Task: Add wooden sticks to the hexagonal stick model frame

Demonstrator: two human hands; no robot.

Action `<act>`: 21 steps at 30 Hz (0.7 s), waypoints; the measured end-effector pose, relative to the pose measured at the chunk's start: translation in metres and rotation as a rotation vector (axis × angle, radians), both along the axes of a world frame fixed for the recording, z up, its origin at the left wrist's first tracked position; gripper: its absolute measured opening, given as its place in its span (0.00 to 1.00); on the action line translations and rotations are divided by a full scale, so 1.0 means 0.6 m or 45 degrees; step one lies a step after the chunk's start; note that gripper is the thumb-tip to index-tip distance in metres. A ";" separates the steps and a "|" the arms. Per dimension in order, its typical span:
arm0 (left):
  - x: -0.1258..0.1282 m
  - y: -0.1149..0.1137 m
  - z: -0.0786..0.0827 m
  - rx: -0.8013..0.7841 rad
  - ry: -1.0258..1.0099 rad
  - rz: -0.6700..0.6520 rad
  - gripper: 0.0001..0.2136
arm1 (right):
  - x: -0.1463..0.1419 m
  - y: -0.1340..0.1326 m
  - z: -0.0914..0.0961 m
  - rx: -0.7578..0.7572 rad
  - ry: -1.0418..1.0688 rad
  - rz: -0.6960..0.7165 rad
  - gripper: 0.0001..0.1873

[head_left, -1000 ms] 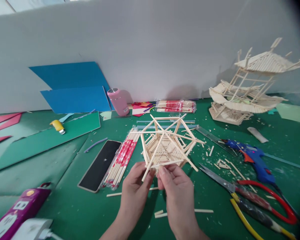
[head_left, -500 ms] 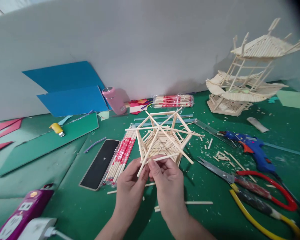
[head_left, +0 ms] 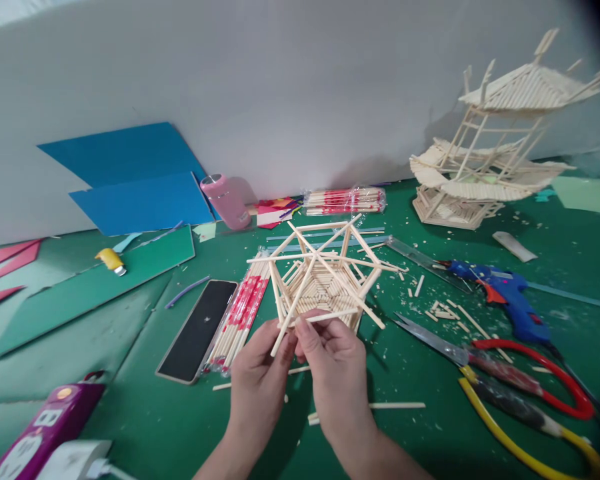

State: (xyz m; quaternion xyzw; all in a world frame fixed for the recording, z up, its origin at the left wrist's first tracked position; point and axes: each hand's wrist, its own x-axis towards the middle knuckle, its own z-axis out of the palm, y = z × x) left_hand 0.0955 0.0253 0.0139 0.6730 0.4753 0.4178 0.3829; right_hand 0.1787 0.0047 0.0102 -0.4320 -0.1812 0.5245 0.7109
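A hexagonal frame of wooden sticks (head_left: 322, 293) stands in front of me, with a woven-looking stick base and crossing sticks over its top. My left hand (head_left: 263, 363) is closed at the frame's near corner, its fingers pinching the end of a protruding stick. My right hand (head_left: 335, 360) pinches the near rim stick (head_left: 337, 315) beside that corner, thumb on top. Both hands almost meet there, and the fingertips behind the sticks are partly hidden. Loose sticks (head_left: 397, 405) lie on the green table under and beside my hands.
To the right lie large scissors (head_left: 465, 363), a blue glue gun (head_left: 500, 287) and stick offcuts (head_left: 443, 312). A taller stick pavilion (head_left: 485, 167) stands behind them. Left are a phone (head_left: 199, 330), bagged sticks (head_left: 240, 310), a yellow cutter (head_left: 111, 260) and a purple power strip (head_left: 50, 427). A pink bottle (head_left: 226, 202) stands behind.
The whole view has shifted slightly, so things sit a little farther left. My hands keep the same grip at the frame's near corner.
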 end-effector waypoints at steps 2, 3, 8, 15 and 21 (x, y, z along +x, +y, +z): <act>0.000 -0.001 0.000 0.000 -0.012 0.000 0.06 | 0.000 0.000 0.001 0.005 0.002 0.003 0.06; 0.001 -0.001 0.000 0.003 -0.015 -0.001 0.05 | 0.000 0.000 0.001 0.005 -0.003 0.004 0.06; 0.004 0.000 0.004 0.002 -0.023 0.003 0.05 | 0.000 0.001 0.003 -0.020 -0.052 -0.017 0.07; 0.003 0.001 0.002 0.000 -0.012 0.020 0.06 | -0.003 0.000 0.004 -0.059 -0.129 -0.047 0.11; 0.000 0.002 -0.001 0.000 -0.019 0.014 0.06 | -0.001 0.000 0.002 -0.061 -0.103 -0.014 0.12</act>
